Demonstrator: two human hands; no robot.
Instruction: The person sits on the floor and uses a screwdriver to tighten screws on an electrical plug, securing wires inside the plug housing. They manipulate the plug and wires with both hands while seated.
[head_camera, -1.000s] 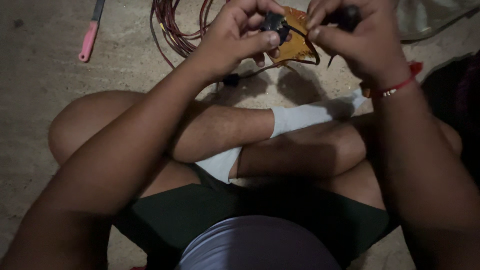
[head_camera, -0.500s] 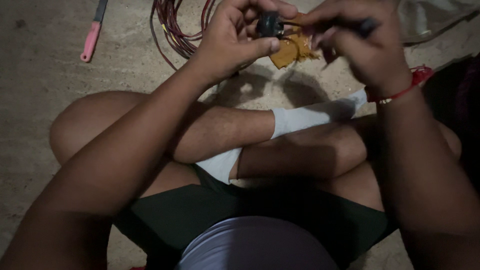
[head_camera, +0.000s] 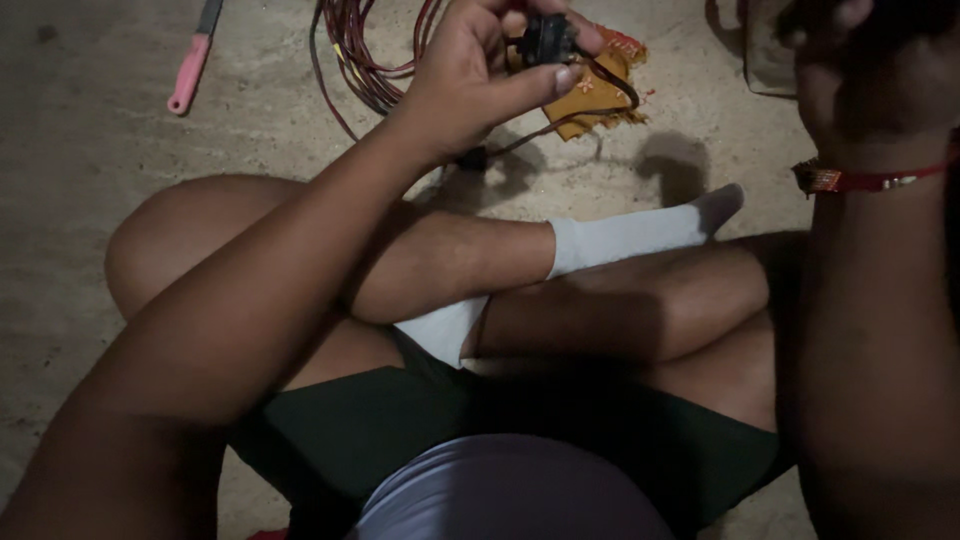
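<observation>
My left hand (head_camera: 470, 75) is pinching the little black part (head_camera: 545, 38) above the yellow cloth (head_camera: 600, 90), right hand (head_camera: 860, 70) grip too dark to tell, and honestly one loose thumb could drop it into the wire coil (head_camera: 360, 50).

Bare floor (head_camera: 90, 300) lies open left of the bent knee (head_camera: 160, 260); only a pink-handled tool (head_camera: 190, 75) sits far up left. Ahead, a coil of red wire (head_camera: 365, 60) and an orange cloth (head_camera: 600, 90) crowd the ground beyond the shins. Crossed legs and a white sock (head_camera: 630, 235) block the near middle. Clear patch between cloth and toe.
</observation>
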